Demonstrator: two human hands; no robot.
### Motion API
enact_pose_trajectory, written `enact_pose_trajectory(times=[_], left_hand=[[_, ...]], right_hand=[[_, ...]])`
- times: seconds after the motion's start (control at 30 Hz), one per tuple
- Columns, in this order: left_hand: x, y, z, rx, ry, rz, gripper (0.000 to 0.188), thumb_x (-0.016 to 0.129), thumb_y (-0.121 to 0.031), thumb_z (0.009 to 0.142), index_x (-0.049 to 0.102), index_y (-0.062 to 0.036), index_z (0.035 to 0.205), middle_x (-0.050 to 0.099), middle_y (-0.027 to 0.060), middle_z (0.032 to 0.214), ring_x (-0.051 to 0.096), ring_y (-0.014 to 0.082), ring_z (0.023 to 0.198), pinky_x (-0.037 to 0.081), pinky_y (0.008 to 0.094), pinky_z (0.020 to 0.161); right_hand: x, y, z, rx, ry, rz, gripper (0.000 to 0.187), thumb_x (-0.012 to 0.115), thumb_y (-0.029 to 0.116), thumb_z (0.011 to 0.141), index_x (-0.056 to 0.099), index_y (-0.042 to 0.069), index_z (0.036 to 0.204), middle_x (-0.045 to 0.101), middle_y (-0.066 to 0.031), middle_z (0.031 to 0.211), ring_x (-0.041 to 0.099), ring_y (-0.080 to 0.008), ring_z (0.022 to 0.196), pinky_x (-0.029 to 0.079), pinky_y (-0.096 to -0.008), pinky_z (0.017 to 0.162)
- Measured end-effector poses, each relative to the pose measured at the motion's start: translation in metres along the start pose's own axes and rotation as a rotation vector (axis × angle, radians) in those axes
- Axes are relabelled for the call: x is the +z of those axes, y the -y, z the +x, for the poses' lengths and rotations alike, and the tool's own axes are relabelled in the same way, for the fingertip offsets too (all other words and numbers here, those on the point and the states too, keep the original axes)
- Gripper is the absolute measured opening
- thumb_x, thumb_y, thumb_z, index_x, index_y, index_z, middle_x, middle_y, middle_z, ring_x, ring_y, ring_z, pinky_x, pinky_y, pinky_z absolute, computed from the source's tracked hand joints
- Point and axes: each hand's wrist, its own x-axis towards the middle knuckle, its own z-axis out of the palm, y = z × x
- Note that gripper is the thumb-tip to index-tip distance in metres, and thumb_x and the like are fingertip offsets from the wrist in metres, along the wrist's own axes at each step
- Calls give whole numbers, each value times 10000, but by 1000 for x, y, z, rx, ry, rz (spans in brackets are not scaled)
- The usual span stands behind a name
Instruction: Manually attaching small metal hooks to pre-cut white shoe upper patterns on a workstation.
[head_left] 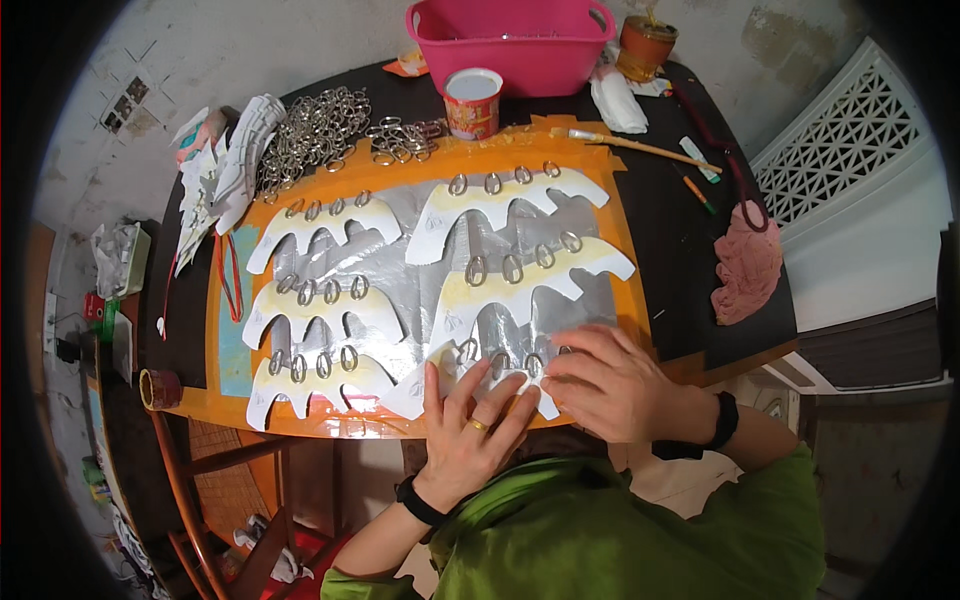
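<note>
Left hand [470, 430] lies with its fingers spread over the nearest white cutout [405, 398], while the right hand [612, 385] curves in at that piece's right end, thumb and fingers drawn close together; its fingertips are partly hidden, so I cannot tell whether it pinches anything. That cutout sits at the near edge of the dark surface [700, 330], mostly covered by the hands. Across the middle of the surface spreads a silvery sheet [425, 200], bordered with orange tape [628, 240]. A pink basin [510, 45] stands at the far edge. Five more white cutouts [512, 205] lie on the sheet, three at left and two at right, each with yellowish patches and four metal rings along its upper side. Beyond the left column is a heap of rings [315, 130], and near it, just before the basin, a printed tub [472, 108]. A slim brush [645, 150] lies farther right. Smallest are the single oval rings, one [533, 367] just beside the right hand's fingers.
</note>
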Motion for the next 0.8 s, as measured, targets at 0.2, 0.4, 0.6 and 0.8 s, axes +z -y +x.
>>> enact_pose_trajectory(times=[0.2,0.4,0.6,0.8], left_hand=[[-5,0,-13,29,-38,-113,505,867,-330,824,722,-266,1303,499,44,1561,382,377,1471,192,739,1218],[-28,0,-22,-183,-216,-47,486,810,-232,878,690,-158,1343,533,125,1524,404,407,1449,278,659,1208],[-46,19,-7,-622,-195,-425,539,746,-72,894,572,10,1397,618,202,1357,560,374,1207,454,471,1027],[-51,17,-8,-647,-273,-401,491,731,-47,903,595,15,1371,651,191,1275,585,341,1138,475,428,991]], right_hand=[[-2,-5,-11,246,-161,110,337,741,79,869,697,-3,1193,609,-142,1295,537,-375,1310,462,-476,1088],[-2,2,-22,346,-143,85,406,754,73,868,678,-6,1258,589,-159,1299,525,-380,1306,448,-477,1091],[-4,4,-14,355,-124,90,369,755,78,876,693,5,1233,584,-153,1261,536,-359,1261,451,-465,1056],[-10,7,-12,429,-104,121,346,769,98,876,694,9,1202,581,-138,1198,557,-332,1151,471,-439,995]])
